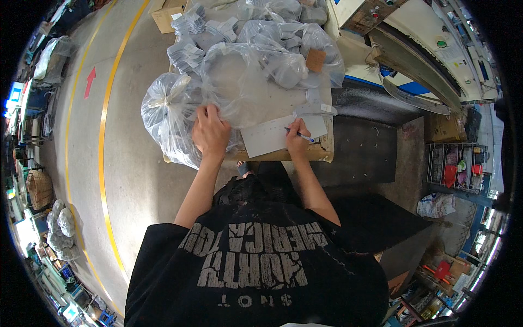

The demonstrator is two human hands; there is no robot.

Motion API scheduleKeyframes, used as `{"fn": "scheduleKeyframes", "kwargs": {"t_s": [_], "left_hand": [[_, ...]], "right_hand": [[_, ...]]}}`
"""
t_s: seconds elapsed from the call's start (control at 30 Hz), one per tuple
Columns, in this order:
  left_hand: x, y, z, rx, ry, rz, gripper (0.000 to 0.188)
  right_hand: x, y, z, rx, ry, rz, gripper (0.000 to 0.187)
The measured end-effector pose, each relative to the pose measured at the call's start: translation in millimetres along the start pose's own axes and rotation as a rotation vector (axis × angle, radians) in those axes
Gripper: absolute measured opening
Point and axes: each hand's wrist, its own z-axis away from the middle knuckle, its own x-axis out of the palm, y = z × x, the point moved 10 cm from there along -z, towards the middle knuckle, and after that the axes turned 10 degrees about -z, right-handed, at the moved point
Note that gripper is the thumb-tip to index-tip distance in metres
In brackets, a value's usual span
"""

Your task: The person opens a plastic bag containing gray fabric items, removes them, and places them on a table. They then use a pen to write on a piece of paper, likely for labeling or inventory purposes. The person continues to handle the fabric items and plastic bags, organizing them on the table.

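In my right hand point(297, 136) is a dark pen point(305, 137), held over a white sheet of paper point(265, 139) at the near edge of the table. Just beyond the sheet lies a grey part point(314, 110) with a small white label. My left hand point(211, 132) rests on clear plastic at the left, its fingers curled in; whether they pinch the film is hidden. Next to it sits a tied clear plastic bag point(169, 111). Another, crumpled clear bag point(231, 68) spreads over the table middle.
Stacks of grey parts point(188, 54) and filled clear bags point(291, 46) crowd the table's far side. A cardboard piece point(315, 60) lies on one bag. Machinery point(419, 65) stands to the right beside a dark mat point(362, 147). A yellow line point(102, 147) marks the floor at left.
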Motion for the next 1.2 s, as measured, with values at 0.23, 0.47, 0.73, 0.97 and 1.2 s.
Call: {"fn": "scheduleKeyframes", "kwargs": {"t_s": [0.23,0.47,0.73,0.97,1.2], "left_hand": [[-4,4,0,0.020,0.012,-0.013,0.018],[-2,1,1,0.012,0.038,-0.011,0.017],[-1,2,1,0.027,0.038,-0.009,0.019],[-6,5,0,0.024,0.039,-0.004,0.019],[-3,3,1,0.024,0.029,-0.011,0.018]], "right_hand": [[6,-17,1,0.000,-0.051,0.035,0.047],[32,-25,17,-0.037,-0.166,0.100,0.042],[40,-29,20,-0.150,-0.188,0.165,0.033],[41,-30,20,-0.150,-0.178,0.170,0.028],[41,-32,19,-0.150,-0.148,0.182,0.026]]}}
